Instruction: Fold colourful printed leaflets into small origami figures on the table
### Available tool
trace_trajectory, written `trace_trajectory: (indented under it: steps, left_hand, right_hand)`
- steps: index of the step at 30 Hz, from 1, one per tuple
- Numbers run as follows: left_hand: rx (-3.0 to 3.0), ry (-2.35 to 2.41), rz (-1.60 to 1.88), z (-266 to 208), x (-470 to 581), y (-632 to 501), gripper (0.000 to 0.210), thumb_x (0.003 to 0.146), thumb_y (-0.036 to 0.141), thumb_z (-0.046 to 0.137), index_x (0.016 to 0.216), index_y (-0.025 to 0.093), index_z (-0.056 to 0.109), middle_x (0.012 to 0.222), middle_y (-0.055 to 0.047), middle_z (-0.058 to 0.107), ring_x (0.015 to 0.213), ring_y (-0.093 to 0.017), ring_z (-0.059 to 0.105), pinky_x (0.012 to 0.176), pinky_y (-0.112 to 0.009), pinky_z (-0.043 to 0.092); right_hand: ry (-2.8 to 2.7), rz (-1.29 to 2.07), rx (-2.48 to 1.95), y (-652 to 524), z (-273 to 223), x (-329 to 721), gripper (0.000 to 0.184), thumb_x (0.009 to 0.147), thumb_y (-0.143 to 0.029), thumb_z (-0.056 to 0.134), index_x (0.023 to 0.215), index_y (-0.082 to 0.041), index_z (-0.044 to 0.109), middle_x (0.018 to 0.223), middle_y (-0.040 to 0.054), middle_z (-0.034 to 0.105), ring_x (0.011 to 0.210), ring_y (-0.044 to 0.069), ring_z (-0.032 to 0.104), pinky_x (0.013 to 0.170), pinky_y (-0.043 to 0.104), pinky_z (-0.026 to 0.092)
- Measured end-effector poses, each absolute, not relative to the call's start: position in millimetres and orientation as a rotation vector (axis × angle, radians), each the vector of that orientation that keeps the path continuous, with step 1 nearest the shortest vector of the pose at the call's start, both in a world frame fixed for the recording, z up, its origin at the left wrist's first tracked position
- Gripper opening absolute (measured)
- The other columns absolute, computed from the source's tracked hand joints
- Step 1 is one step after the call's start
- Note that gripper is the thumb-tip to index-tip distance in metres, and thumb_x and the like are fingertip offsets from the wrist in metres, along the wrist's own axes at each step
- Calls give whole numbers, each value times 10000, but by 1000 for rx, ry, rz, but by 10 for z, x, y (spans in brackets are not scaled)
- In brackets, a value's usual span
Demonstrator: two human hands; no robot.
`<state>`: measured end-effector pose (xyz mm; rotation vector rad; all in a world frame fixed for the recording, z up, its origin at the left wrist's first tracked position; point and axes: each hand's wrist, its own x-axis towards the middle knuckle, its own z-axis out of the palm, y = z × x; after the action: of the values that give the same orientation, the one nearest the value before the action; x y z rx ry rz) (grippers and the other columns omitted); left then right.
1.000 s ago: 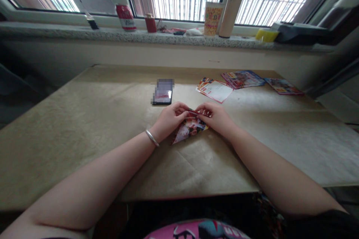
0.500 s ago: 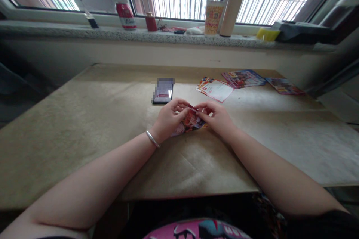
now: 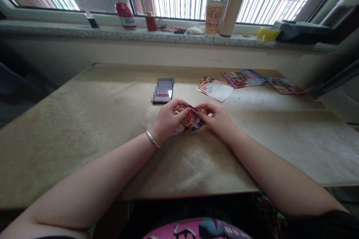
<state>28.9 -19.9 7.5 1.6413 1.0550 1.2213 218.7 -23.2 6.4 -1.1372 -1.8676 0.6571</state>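
Observation:
Between both hands is a colourful printed card packet (image 3: 191, 120) with a dark red top edge. My left hand (image 3: 171, 117), a silver bangle on its wrist, pinches that edge between thumb and fingers. From the other side, my right hand (image 3: 215, 116) grips the same edge, thumb tip close to the left thumb. The packet's lower part slants down toward me, just over or against the table; I cannot tell which. Part of its surface is hidden by the fingers. Beyond the left hand lies a phone (image 3: 163, 91), its screen partly blurred out.
Past my right hand, several cards (image 3: 217, 89) lie fanned, a white one uppermost. Behind them are a stack of colourful packets (image 3: 243, 77) and another packet (image 3: 284, 86) on the tabletop (image 3: 84, 130). A red can (image 3: 125, 15) and a patterned cup (image 3: 213, 18) stand on the windowsill.

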Motion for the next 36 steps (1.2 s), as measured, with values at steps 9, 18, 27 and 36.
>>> trace_trajectory:
  steps: [9, 18, 27, 36]
  left_hand:
    - [1669, 1047, 1181, 52, 276, -190, 232, 792, 377, 690, 888, 172, 637, 790, -17, 693, 689, -148, 661, 607, -247, 533]
    - [1725, 1063, 1056, 46, 262, -149, 342, 769, 323, 710, 1021, 179, 530, 821, 3, 642, 694, -122, 649, 597, -215, 512]
    - [1834, 1134, 1068, -33, 227, -105, 180, 826, 319, 639, 939, 186, 598, 823, -19, 670, 730, -151, 669, 616, -243, 529]
    - [1625, 1088, 1103, -11, 237, -67, 178, 750, 297, 680, 854, 174, 605, 775, -14, 687, 730, -170, 676, 680, -297, 555]
  right_hand:
    - [-1856, 638, -1179, -229, 68, 2172, 152, 821, -319, 630, 878, -195, 697, 742, 14, 644, 638, 126, 520, 594, 260, 415]
    - [-1682, 814, -1226, -167, 18, 2175, 161, 793, -344, 628, 819, -187, 654, 714, 9, 670, 617, 132, 566, 571, 256, 430]
    - [-1536, 993, -1168, -88, -58, 2169, 156, 748, -342, 640, 805, -199, 614, 719, 1, 688, 634, 138, 612, 602, 268, 474]
    - [-1706, 722, -1269, -116, -32, 2199, 172, 786, -354, 647, 842, -191, 659, 678, -2, 651, 569, 119, 540, 544, 252, 411]
